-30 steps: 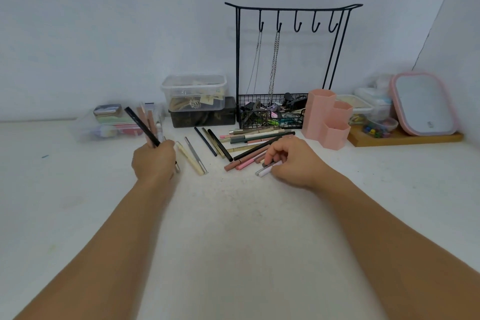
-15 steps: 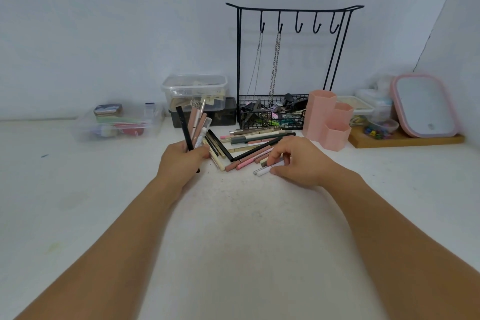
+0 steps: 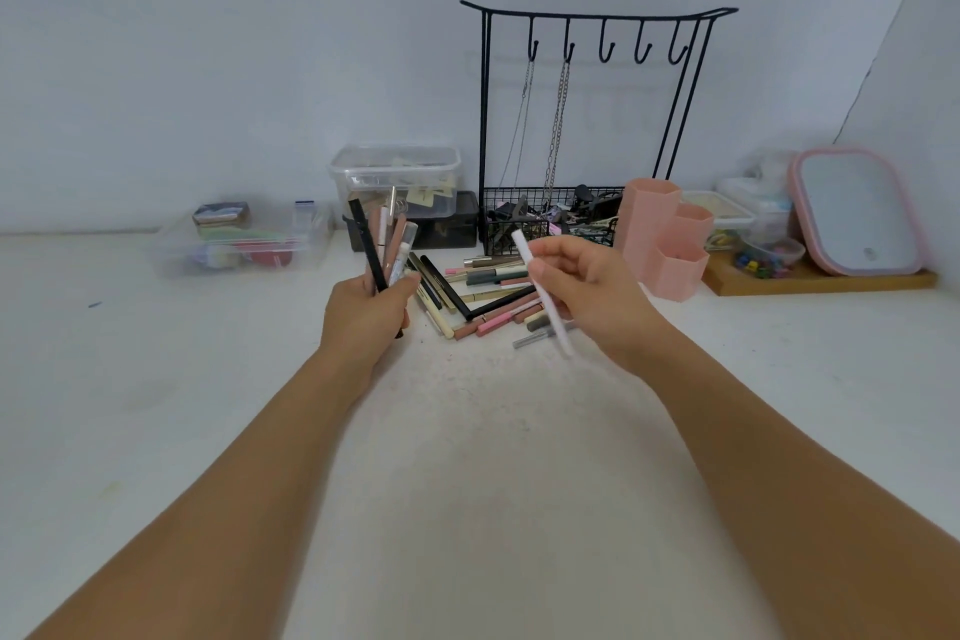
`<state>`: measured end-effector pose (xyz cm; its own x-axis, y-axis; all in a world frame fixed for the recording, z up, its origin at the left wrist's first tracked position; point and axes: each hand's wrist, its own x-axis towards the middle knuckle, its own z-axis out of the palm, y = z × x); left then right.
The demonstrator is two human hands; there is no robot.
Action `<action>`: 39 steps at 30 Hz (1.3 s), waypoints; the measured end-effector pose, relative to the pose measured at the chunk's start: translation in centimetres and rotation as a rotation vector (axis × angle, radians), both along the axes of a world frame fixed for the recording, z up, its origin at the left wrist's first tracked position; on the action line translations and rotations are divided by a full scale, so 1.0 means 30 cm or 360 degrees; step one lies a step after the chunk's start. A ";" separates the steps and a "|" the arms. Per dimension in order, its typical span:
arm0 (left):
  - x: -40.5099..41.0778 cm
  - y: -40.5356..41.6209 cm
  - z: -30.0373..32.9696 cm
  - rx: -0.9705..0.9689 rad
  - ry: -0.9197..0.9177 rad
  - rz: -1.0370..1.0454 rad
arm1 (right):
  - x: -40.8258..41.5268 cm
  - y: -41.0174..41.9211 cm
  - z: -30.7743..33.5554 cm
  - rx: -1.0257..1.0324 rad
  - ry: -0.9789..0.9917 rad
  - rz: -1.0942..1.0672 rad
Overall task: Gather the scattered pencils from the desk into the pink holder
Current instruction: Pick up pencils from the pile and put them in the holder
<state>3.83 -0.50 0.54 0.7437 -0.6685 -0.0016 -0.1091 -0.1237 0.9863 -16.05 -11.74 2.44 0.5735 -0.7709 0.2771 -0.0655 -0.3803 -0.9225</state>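
White desk [image 3: 467, 457] ahead of me: my right hand [image 3: 587, 291] has just lifted a white pencil [image 3: 543, 294] clear of the pile [image 3: 483, 296], pinching it, while my left hand [image 3: 366, 312] grips a bundle [image 3: 384, 244]. Pink holder [image 3: 662, 239] sits just right, unfilled so far.

Your white surface [image 3: 467, 483] carries a pile of loose pencils [image 3: 483, 296] at its middle, the pink holder [image 3: 662, 244] just right of them, a black wire rack [image 3: 550, 224] behind, and clear plastic boxes [image 3: 244, 244] to the left.
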 end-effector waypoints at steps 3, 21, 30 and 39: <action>-0.035 -0.002 0.015 -0.0086 0.0169 -0.0112 | 0.048 0.027 -0.010 0.0400 -0.0325 0.0029; -0.142 0.011 0.004 -0.0165 -0.0156 -0.0825 | 0.089 0.086 -0.022 0.0588 -0.0546 0.0350; -0.126 0.000 0.013 -0.0175 0.0185 -0.0761 | 0.038 0.040 0.027 0.0263 -0.0331 0.0012; -0.039 -0.013 0.008 -0.0402 0.0547 -0.0184 | -0.133 -0.116 -0.010 -0.0637 0.1067 -0.0086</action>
